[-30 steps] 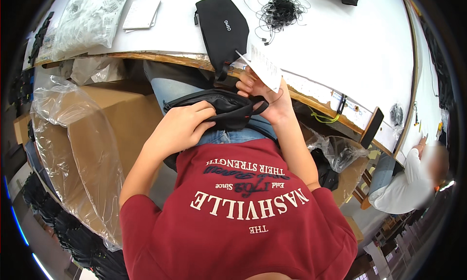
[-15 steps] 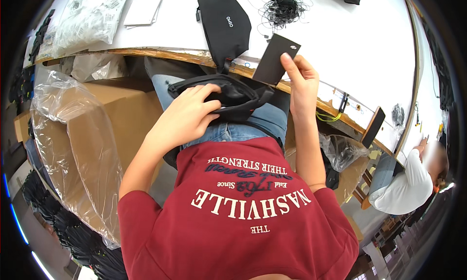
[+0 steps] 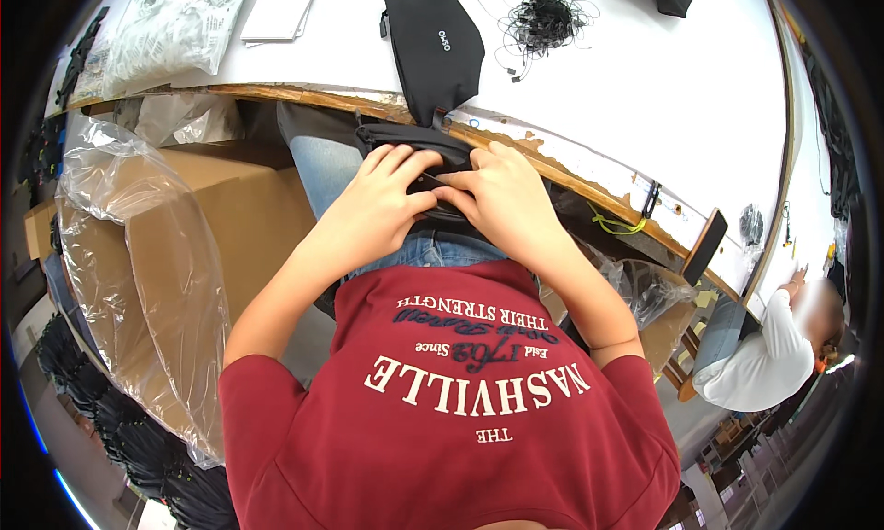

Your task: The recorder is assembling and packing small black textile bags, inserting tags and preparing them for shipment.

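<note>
A black zip pouch [image 3: 419, 139] rests on my lap against the table edge, its mouth gaping toward me. My left hand [image 3: 382, 198] is closed on the near left side of its opening, fingertips over the rim. At the right side of the mouth, my right hand [image 3: 502, 194] has its fingers pinched together. A thin dark edge of the black card [image 3: 440, 182] shows between the two hands; the rest of it is hidden in the pouch and behind fingers. Just beyond, another black pouch [image 3: 435, 51] lies closed on the white table.
A tangle of thin black cords [image 3: 543, 22] and a stack of white cards [image 3: 279, 16] lie on the table [image 3: 608, 97]. A clear bag of packets [image 3: 175, 33] is at far left. Plastic-draped cardboard boxes [image 3: 175, 217] stand left. A co-worker [image 3: 760, 369] sits at right.
My right hand has come down and left, bringing the black card from above the table edge into the pouch mouth. The pouch has shifted slightly; my left hand stays on it.
</note>
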Available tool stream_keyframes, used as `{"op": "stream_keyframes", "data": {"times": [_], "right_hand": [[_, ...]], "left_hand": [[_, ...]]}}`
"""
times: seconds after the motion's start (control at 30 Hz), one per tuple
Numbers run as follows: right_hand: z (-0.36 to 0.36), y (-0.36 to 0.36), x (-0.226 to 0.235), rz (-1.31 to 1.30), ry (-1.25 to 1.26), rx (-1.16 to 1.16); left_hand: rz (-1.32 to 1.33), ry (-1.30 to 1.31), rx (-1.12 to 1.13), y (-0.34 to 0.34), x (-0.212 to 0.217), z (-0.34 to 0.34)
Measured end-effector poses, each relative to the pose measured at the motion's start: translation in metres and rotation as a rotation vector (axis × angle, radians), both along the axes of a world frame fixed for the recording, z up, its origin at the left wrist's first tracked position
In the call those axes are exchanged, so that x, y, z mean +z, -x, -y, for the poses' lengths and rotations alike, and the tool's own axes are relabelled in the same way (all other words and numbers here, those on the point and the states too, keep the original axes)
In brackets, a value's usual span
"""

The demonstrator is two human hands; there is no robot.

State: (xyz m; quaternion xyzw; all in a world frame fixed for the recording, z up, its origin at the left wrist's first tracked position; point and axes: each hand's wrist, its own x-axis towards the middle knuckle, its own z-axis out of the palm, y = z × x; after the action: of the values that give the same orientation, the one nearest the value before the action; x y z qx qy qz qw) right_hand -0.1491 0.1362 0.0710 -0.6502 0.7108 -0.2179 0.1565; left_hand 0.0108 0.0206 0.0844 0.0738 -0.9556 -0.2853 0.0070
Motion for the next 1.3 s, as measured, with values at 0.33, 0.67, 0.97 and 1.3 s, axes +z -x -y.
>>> {"op": "stream_keyframes", "data": {"times": [0.33,0.67,0.97,1.3], "right_hand": [[-0.002,0.028,-0.013,0.554,-0.523,-0.175],[-0.011,0.008,-0.013,0.249,0.003,-0.180],[-0.014,0.030,-0.007,0.569,-0.195,-0.327],[-0.031,0.037,-0.035,1.031,0.052,-0.456]], "left_hand": [[0.052,0.008,-0.084,-0.005,-0.008,-0.002],[0.190,-0.081,0.004,0.017,-0.007,0.014],[0.028,-0.082,-0.066,0.032,-0.001,0.010],[-0.440,-0.331,0.452,0.115,-0.019,0.174]]}}
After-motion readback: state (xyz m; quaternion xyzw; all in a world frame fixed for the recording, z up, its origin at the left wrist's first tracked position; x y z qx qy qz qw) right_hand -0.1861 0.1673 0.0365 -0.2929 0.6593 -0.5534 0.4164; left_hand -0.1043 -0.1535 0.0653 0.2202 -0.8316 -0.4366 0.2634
